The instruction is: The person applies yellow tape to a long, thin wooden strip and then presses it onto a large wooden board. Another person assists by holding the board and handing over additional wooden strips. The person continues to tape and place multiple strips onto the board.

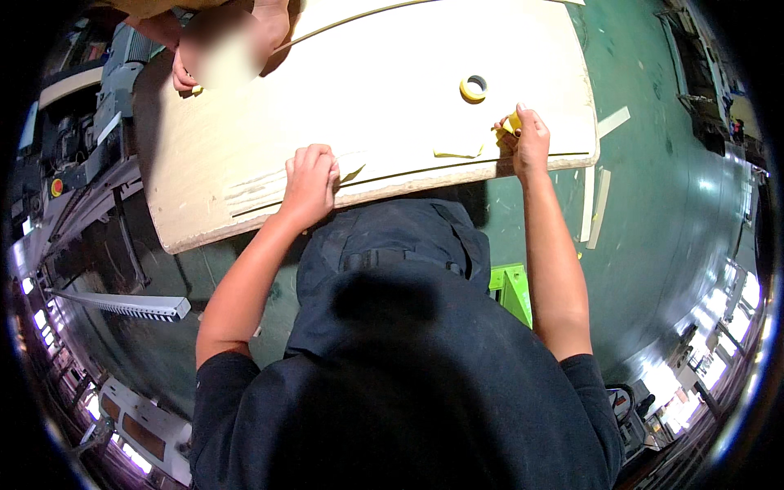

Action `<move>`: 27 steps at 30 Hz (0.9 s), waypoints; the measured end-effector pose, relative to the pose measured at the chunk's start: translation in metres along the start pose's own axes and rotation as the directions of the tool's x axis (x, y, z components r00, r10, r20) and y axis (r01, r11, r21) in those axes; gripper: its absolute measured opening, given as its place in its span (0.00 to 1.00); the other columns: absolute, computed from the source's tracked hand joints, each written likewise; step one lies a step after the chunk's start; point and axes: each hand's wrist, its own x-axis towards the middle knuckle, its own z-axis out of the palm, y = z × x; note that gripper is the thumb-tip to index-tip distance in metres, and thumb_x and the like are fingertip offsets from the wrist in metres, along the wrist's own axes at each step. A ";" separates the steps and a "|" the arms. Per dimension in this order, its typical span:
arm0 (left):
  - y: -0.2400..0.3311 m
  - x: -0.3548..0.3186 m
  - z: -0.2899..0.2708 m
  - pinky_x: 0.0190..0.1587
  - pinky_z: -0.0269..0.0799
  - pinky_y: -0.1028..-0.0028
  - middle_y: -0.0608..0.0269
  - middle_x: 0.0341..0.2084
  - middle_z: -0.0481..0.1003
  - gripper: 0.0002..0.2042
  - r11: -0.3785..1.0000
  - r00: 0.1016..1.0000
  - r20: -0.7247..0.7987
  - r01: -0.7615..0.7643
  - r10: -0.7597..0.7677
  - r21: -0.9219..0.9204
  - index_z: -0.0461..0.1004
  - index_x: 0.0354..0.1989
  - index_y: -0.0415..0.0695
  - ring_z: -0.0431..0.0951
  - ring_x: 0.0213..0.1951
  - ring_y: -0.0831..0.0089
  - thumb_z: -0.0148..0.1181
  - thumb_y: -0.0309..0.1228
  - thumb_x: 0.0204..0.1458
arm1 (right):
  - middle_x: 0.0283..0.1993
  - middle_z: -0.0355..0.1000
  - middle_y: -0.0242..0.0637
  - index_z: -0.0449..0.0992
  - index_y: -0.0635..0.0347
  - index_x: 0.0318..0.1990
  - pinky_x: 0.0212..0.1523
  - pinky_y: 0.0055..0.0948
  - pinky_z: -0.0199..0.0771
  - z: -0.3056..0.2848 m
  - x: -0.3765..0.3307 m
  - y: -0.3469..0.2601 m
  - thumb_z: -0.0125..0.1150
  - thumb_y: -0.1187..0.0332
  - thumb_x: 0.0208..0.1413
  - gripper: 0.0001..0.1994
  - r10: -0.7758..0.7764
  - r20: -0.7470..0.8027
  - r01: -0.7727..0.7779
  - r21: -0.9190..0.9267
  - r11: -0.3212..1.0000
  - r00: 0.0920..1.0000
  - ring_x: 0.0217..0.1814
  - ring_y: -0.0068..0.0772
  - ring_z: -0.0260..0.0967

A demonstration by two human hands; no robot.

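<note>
My left hand (310, 184) is closed over thin pale strips (253, 192) along the near edge of the board-topped table. A small loose tip sticks out by its fingers. My right hand (532, 143), near the table's right end, grips yellow tape (512, 123) between thumb and fingers; whether it is a whole roll is hard to make out. A flat yellow tape piece (457, 153) lies on the tabletop just left of that hand. Beyond it rests a separate roll of yellow tape (474, 88). A long narrow strip (384, 190) runs along the near edge between my hands.
Across the pale tabletop (392, 90), at far left, another person's hand (184, 73) touches a small yellow piece. A long curved strip (351, 18) lies at the far side. Offcut strips (600, 208) lie on the green floor, with a bright green metal part (513, 290) nearby.
</note>
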 end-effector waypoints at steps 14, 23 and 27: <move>-0.070 -0.206 -0.031 0.26 0.63 0.73 0.66 0.22 0.68 0.03 -0.327 0.582 0.619 0.533 -0.527 -0.780 0.70 0.44 0.48 0.66 0.21 0.75 0.55 0.31 0.70 | 0.36 0.75 0.38 0.73 0.58 0.43 0.44 0.35 0.83 -0.007 0.002 0.006 0.60 0.55 0.71 0.15 -0.030 0.028 0.028 0.068 0.997 0.999 0.38 0.36 0.79; -0.129 -0.401 0.082 0.20 0.65 0.70 0.65 0.26 0.74 0.06 -0.124 0.053 0.361 0.885 -0.931 -0.448 0.73 0.47 0.47 0.70 0.23 0.77 0.55 0.27 0.64 | 0.40 0.75 0.32 0.77 0.59 0.50 0.44 0.32 0.81 0.018 -0.018 -0.028 0.63 0.59 0.69 0.13 -0.034 0.096 0.042 -0.087 0.995 0.995 0.41 0.28 0.76; -0.173 -0.413 0.045 0.20 0.66 0.73 0.65 0.27 0.73 0.02 -0.311 0.049 0.386 0.506 -0.921 -0.805 0.73 0.42 0.48 0.71 0.25 0.76 0.56 0.29 0.64 | 0.42 0.75 0.28 0.80 0.58 0.44 0.44 0.27 0.75 0.043 -0.043 -0.037 0.70 0.64 0.64 0.09 -0.070 0.227 0.162 -0.418 0.894 0.971 0.41 0.22 0.71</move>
